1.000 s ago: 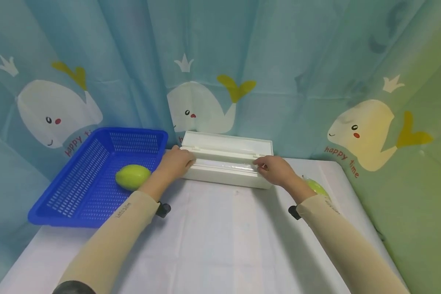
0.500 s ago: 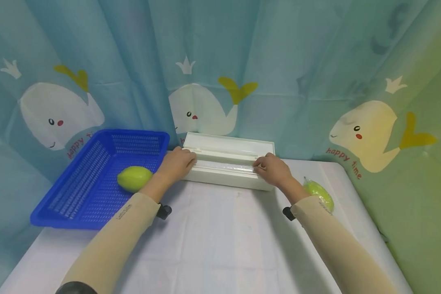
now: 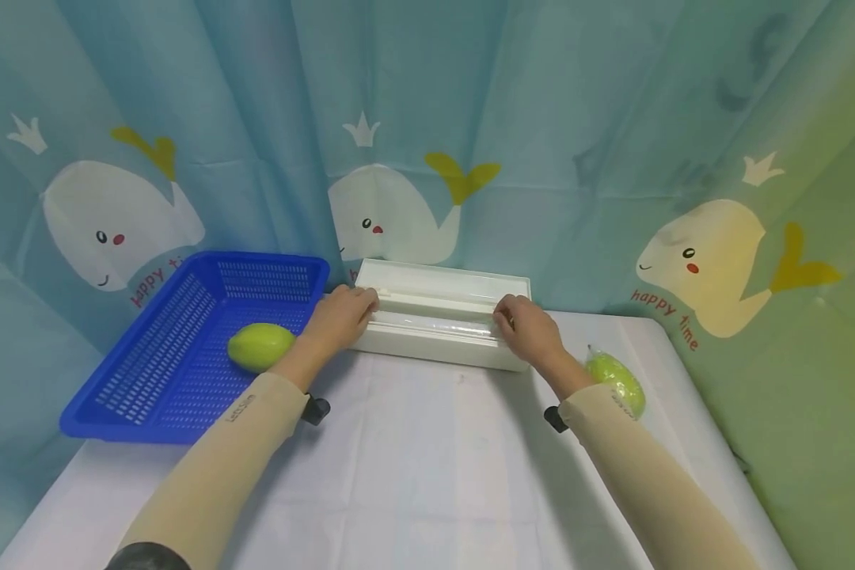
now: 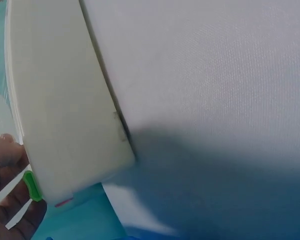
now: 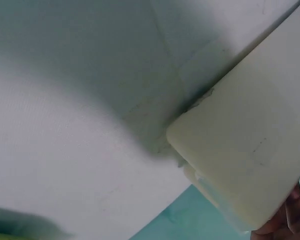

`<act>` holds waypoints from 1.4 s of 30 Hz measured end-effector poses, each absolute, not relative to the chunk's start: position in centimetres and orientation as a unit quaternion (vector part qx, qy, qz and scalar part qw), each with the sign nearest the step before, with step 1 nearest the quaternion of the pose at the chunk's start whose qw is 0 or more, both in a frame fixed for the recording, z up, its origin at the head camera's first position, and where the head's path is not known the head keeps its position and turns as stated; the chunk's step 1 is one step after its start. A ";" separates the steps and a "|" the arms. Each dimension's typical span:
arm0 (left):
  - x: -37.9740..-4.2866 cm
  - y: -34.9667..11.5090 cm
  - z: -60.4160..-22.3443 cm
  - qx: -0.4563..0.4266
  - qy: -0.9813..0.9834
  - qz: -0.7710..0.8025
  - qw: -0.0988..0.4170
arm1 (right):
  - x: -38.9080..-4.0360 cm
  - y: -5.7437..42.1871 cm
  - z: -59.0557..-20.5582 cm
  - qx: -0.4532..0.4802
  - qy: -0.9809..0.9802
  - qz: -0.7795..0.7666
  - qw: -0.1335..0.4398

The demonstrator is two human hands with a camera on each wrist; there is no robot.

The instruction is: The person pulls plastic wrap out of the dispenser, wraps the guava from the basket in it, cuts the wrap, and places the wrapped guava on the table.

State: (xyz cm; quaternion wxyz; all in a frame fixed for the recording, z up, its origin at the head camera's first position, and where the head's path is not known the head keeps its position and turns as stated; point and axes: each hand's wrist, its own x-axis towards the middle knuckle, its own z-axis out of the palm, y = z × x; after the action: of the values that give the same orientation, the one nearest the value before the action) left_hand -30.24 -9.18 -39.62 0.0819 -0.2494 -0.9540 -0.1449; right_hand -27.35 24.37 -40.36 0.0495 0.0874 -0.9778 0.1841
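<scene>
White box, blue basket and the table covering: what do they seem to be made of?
White box: likely rigid plastic, matte, given its smooth walls and rounded corners. Blue basket: looks like moulded plastic; regular slots pierce its walls. Table covering: perhaps cloth, possibly coated; the left wrist view shows a fine weave-like texture.
</scene>
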 end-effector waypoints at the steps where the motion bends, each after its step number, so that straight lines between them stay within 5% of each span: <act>1: -30.3 -9.2 -39.6 -0.246 -0.953 -0.154 0.083 | -27.3 24.4 -40.4 0.086 -0.977 0.188 0.047; 9: -30.4 -9.2 -39.5 -0.226 -0.949 -0.208 0.073 | -27.5 24.0 -40.0 0.086 -0.978 0.188 0.014; 42: -30.3 -10.0 -38.9 -0.230 -0.930 -0.257 0.125 | -27.0 25.6 -41.8 0.035 -0.847 0.512 0.135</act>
State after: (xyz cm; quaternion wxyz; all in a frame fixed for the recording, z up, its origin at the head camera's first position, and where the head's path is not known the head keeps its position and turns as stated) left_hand -30.31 -9.98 -38.89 0.1250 -0.2300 -0.9304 -0.2567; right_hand -27.01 25.58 -41.76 0.1353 0.0350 -0.8475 0.5121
